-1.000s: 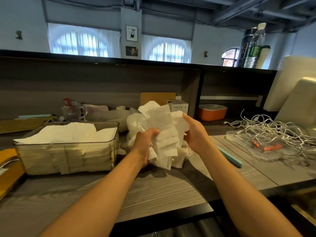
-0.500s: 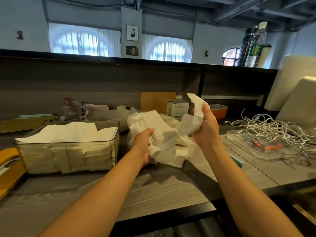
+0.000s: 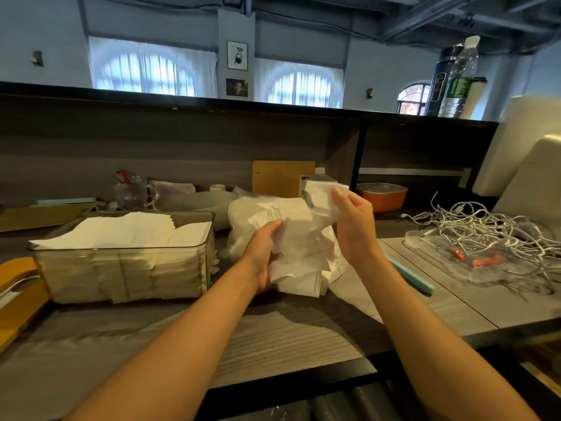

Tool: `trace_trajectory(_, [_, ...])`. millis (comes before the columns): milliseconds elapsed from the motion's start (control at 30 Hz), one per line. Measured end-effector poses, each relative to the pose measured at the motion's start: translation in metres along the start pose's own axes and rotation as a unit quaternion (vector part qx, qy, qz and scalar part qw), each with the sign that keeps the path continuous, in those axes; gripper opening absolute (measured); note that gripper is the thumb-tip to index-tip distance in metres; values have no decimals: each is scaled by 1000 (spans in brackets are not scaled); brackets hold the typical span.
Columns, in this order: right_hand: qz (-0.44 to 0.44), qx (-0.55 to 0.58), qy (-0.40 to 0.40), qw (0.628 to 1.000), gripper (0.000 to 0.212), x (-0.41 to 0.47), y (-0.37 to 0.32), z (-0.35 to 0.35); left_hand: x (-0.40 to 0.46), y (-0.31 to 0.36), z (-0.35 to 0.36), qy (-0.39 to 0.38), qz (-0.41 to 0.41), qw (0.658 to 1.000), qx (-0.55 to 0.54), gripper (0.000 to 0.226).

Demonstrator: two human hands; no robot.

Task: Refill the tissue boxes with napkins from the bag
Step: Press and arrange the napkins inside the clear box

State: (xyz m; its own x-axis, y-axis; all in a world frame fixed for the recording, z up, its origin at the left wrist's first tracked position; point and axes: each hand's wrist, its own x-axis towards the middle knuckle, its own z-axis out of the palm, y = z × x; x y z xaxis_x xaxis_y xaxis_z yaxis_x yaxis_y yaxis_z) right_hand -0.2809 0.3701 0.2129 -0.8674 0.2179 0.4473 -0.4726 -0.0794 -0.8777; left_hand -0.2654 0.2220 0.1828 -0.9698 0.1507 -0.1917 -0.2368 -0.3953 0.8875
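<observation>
Clear plastic tissue box on grey wood-grain worktop, left of centre: open-topped, filled to the brim with stacked white napkins, top sheets fanned and overhanging the left rim. Thin translucent bag just right of the box, resting on the worktop, crumpled, holding more white napkins. Loose bundle of napkins at the bag's front, gripped from the left by left hand, fingers curled round the sheets. Right hand raised above the bundle, thumb and fingers pinching a single folded napkin, lower end of that sheet trailing into the bundle. Small white carton behind the bag, partly hidden by the raised napkin; contents not visible. Brown board leaning against the back panel. Glass mug at back left holding red-and-white items, too small to identify. Orange container with white lid in the right-hand recess, closed. Clear shallow tray at right carrying a tangle of white cables and an orange object. Teal strip lying on the worktop beside the right forearm. Bottles standing on the upper shelf ledge, far right. Yellow item at the left edge, only partly in view.
</observation>
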Motion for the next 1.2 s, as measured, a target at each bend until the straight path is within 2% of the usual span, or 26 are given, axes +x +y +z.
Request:
trace_trajectory(100, [37,117,-7,992,16,0,-5,-6,-1,0,1,16,-21,1000,-13,23])
trace_trajectory(167, [49,144,-10,988,18,-1,-8,-10,-1,1,2,31,-14,999,-5,21])
trace_trajectory(233, [33,52,19,998,18,0,-9,-9,-1,1,1,29,1,999,16,30])
trace_trajectory(300, [8,-67,30,997,27,1,-4,-3,-4,1,4,-6,18,999,38,27])
trace_trajectory(367, [7,-137,5,991,36,-1,5,6,-7,1,7,-32,28,998,44,28])
trace_trajectory(433, [10,-194,-26,981,37,-3,11,10,-7,2,9,-29,38,998,48,28])
trace_trajectory(500, [27,-189,-53,980,36,-4,10,11,-5,0,9,-12,53,996,76,23])
trace_trajectory(633, [56,-173,-89,979,40,0,10,9,2,-5,4,45,80,991,101,37])
trace_trajectory(733, [12,-186,-84,979,46,3,6,7,4,-2,1,76,61,993,61,40])
trace_trajectory(900, [-24,-220,-176,959,27,1,5,3,7,3,-3,87,77,993,39,38])
trace_trajectory(1067, [-54,-312,-179,931,15,-2,10,5,7,2,-1,100,78,992,30,42])
trace_trajectory(1200, [-65,-299,-152,940,9,1,10,3,6,2,0,96,79,992,26,35])
